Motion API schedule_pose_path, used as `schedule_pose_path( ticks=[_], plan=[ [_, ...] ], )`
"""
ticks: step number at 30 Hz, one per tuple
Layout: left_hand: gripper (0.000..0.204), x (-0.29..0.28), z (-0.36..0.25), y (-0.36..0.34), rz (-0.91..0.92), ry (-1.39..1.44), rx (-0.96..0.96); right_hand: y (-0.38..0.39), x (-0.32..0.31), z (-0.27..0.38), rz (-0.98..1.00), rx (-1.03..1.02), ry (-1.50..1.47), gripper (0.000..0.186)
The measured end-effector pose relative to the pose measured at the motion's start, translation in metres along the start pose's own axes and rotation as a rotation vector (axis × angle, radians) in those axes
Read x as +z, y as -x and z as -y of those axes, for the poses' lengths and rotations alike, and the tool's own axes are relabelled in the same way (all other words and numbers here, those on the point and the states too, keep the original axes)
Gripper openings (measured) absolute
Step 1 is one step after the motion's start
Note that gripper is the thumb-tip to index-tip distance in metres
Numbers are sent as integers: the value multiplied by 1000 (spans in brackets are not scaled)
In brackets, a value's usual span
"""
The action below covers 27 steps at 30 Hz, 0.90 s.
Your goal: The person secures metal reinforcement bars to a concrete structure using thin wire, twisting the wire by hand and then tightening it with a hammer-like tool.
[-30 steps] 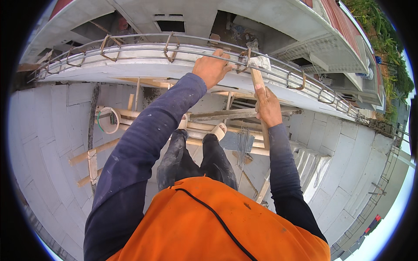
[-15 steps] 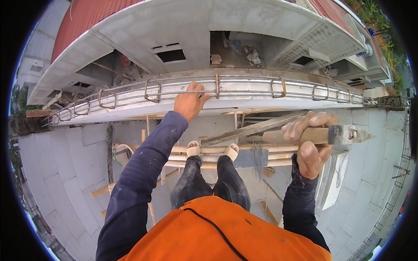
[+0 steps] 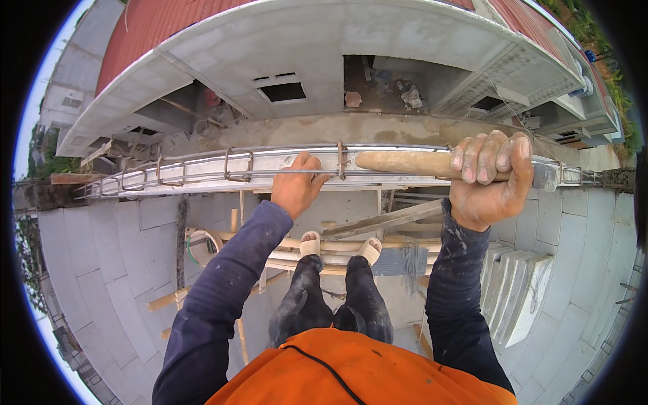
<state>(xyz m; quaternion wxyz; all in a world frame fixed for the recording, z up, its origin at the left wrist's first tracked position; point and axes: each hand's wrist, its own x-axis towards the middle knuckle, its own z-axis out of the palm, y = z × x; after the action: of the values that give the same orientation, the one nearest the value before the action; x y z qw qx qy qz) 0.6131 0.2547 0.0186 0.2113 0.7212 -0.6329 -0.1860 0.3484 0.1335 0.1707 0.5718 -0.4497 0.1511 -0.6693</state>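
Note:
My left hand (image 3: 297, 183) has its fingers curled on a bar of the steel rebar cage (image 3: 239, 177), which runs along the top of a white wall ledge (image 3: 209, 177). My right hand (image 3: 489, 179) grips the wooden handle (image 3: 395, 160) of a hammer, lying crosswise in front of the cage at the right. Its crusted grey head (image 3: 545, 177) sticks out beyond my fingers to the right. Below my arms my sandalled feet (image 3: 309, 244) stand on long wooden poles (image 3: 283, 255).
A concrete building with a red metal roof (image 3: 135, 40) faces me. Below are grey block walls (image 3: 101, 270), a slanting plank (image 3: 378, 223), a round bucket-like item (image 3: 201, 248), a grey sheet with loose wires (image 3: 398, 263), and stacked white slabs (image 3: 513, 290) at the right.
The hammer has turned from upright to crosswise and risen to cage height in my right hand. My left hand stays on the cage, and my view has shifted to show more of the opposite building.

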Motion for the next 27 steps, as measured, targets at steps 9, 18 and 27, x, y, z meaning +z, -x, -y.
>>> schedule_pose_path(
  ticks=[9,18,27],
  plan=[
    [21,1,0,-3,-10,6,6,5,0,-47,-223,106,26,33],
    [23,2,0,-4,3,9,10,6,-9,-52,-127,76,-10,33],
    [23,-1,-2,-5,4,25,21,13,4,-47,21,53,60,32]
  ],
)
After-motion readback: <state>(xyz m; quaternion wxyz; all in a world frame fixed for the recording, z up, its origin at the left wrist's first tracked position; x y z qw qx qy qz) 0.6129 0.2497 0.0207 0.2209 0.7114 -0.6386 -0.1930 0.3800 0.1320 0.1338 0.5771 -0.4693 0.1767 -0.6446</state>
